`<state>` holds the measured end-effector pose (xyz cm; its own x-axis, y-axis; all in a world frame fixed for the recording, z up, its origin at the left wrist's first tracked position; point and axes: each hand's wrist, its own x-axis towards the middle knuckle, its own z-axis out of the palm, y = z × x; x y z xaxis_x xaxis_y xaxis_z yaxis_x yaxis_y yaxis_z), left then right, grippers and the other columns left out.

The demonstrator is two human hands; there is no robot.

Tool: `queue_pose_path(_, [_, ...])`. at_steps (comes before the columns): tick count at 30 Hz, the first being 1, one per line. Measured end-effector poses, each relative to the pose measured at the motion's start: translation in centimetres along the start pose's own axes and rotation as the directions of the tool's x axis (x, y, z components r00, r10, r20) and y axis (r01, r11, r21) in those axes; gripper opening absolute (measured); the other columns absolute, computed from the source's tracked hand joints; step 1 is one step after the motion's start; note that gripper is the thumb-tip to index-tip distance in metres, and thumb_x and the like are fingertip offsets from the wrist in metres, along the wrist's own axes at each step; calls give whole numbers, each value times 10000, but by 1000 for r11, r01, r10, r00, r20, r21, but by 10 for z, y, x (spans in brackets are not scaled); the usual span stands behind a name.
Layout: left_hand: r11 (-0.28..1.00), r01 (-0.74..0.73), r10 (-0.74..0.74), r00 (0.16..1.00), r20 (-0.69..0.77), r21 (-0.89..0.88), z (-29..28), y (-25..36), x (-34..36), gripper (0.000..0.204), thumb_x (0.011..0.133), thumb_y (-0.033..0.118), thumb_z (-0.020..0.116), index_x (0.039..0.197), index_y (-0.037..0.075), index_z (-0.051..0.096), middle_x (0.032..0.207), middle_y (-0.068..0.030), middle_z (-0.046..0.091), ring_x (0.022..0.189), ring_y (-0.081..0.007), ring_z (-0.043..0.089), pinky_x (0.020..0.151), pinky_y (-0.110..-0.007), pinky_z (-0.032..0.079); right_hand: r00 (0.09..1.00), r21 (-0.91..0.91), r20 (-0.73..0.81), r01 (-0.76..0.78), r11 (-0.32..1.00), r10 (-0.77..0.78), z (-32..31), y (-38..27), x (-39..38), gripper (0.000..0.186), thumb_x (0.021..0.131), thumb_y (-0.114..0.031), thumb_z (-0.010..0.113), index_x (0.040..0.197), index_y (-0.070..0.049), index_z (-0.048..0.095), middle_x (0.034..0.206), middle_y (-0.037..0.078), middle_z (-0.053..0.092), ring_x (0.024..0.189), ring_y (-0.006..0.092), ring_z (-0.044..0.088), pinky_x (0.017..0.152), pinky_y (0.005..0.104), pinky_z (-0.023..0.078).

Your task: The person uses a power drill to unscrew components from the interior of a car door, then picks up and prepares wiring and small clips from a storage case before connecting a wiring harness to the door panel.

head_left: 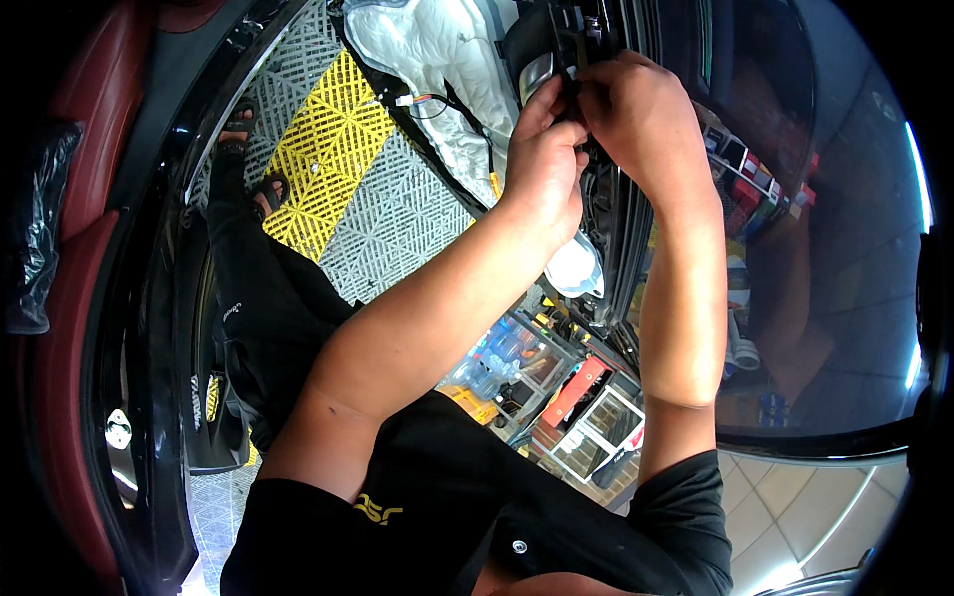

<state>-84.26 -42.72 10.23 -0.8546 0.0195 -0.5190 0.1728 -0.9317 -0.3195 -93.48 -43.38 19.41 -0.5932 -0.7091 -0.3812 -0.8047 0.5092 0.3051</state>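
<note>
Both of my hands meet at the upper edge of a car door whose inner side is partly uncovered. My left hand [549, 164] is closed, its fingertips against the lower end of a silver inner door handle [537, 75] set in a dark trim piece [527, 38]. Close beside it, my right hand [636, 104] has its fingers curled in at the same dark part. What lies between the fingertips is hidden. Left of the hands, white padding [437, 45] covers a panel, and a white wire connector [407, 100] hangs from it on a dark cable.
The door window [835, 268] rises on the right, full of reflections. Dark red car trim [84, 228] and the black door frame stand at the left. Below are grey and yellow floor grating [328, 149], a shelf [586, 427] with a red box, and water bottles [492, 363].
</note>
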Motion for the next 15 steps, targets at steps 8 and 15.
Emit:
queue_pose_path(8, [992, 11, -8, 1000, 24, -124, 4, -3, 1, 687, 987, -44, 470, 1623, 158, 304, 1472, -39, 541, 1275, -157, 564, 1085, -353, 452, 998, -17, 41, -41, 999, 42, -1, -3, -3, 171, 874, -240, 700, 928, -111, 798, 1001, 117, 726, 870, 371, 736, 765, 467, 611])
queue_pose_path(15, [993, -43, 53, 995, 86, -110, 6, -6, -2, 687, 988, -48, 434, 1632, 128, 274, 1477, -47, 534, 1301, -166, 559, 1103, -368, 456, 993, -67, 108, -48, 997, 55, -4, -9, -4, 211, 890, -302, 698, 956, -125, 790, 1033, 83, 722, 871, 369, 737, 749, 466, 610])
